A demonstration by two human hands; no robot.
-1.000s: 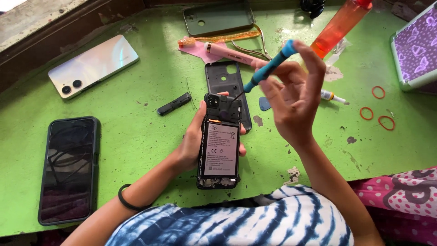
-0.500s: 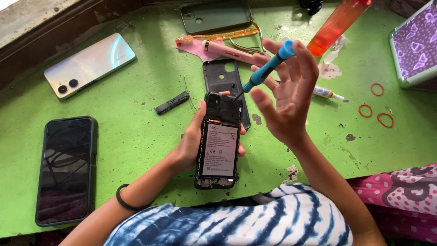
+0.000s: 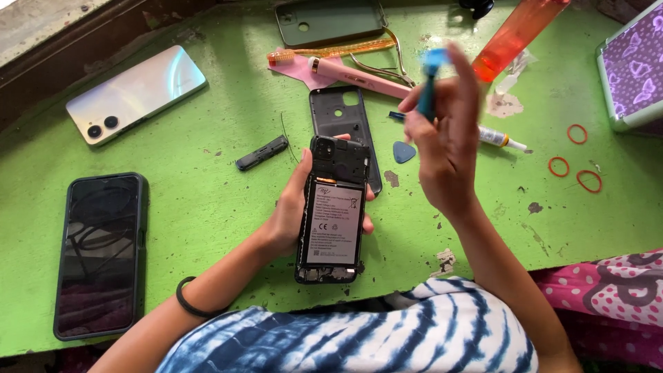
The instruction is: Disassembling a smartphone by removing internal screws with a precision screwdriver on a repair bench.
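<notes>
- A worn green table (image 3: 207, 207) with chipped paint fills the view, a grey ledge along its far edge.
- The left hand (image 3: 290, 214) is wrapped around an opened phone (image 3: 331, 211) with its back off and battery showing, fingers clamped on its sides.
- The right hand (image 3: 449, 145), right of the opened phone, is blurred; its fingers are closed on a blue screwdriver (image 3: 429, 86) held upright.
- Just behind the opened phone lies its dark back cover (image 3: 342, 121).
- Left of the opened phone: a small black strip (image 3: 261, 152), a silver phone (image 3: 135, 93) and a black phone (image 3: 100, 255).
- Right of it: a blue pick (image 3: 403, 152) and red rubber rings (image 3: 577, 135).
</notes>
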